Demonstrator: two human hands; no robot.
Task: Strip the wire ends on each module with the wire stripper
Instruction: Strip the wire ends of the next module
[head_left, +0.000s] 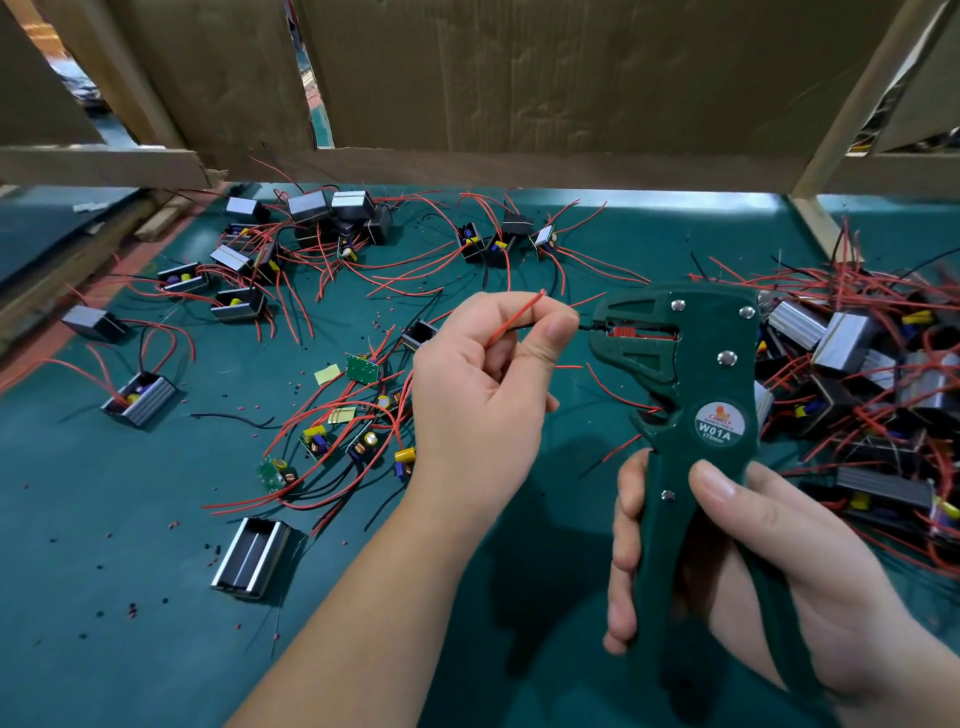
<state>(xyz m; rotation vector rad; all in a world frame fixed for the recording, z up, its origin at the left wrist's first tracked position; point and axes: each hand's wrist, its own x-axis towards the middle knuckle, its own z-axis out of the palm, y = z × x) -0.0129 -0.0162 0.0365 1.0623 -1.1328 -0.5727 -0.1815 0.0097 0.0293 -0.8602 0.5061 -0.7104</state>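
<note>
Left hand (483, 395): pinches black wire (589, 327) entering wire stripper (691, 374); right hand (779, 561) grips handles. Risk: shallow insertion, insulation slips unstripped.

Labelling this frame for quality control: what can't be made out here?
Head view only:
- End of the black wire: hidden in the mouth of the wire stripper.
- Where that wire leads: covered by the left hand.
- Stripper handle ends: behind the right hand, cut off at the bottom edge.
- Small print on the label: too small.
</note>
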